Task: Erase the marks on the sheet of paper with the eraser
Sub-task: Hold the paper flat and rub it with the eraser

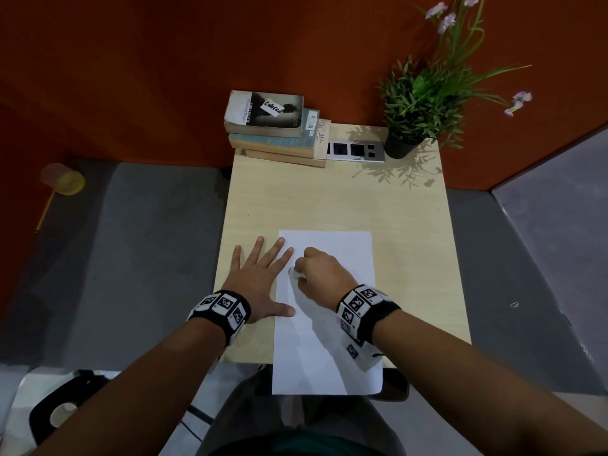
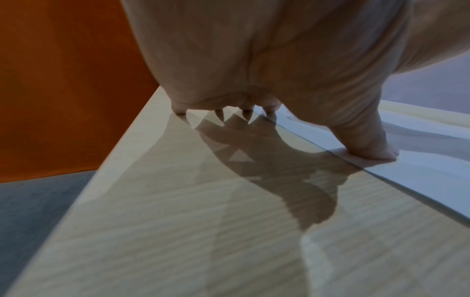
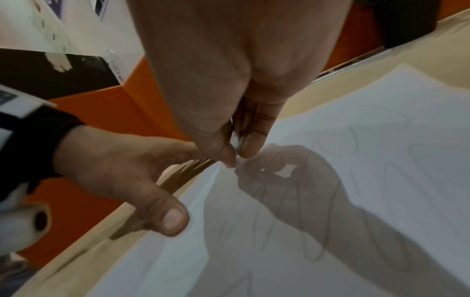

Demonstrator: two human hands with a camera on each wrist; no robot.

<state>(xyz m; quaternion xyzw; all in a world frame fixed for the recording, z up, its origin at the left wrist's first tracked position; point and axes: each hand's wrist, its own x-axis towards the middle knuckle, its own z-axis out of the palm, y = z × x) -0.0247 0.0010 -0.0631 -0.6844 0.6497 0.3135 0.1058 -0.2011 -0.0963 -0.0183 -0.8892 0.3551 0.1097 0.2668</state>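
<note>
A white sheet of paper [image 1: 332, 340] lies on the light wooden desk [image 1: 329, 199], its near end hanging over the front edge. Faint pencil loops [image 3: 292, 205] run across the sheet in the right wrist view. My right hand [image 1: 316, 271] pinches a small white eraser [image 1: 295, 274] and holds it down on the paper near the left edge. My left hand [image 1: 260, 278] lies flat with fingers spread, thumb [image 2: 366, 144] and two fingertips pressing the sheet's left edge [image 2: 318, 146]. The eraser is mostly hidden between the right fingers [image 3: 251, 140].
A stack of books [image 1: 273, 126] stands at the desk's back left, a power socket plate [image 1: 355, 150] beside it, and a potted plant [image 1: 424, 103] at the back right. Orange walls surround the desk. A yellow cup [image 1: 64, 179] lies on the grey floor to the left.
</note>
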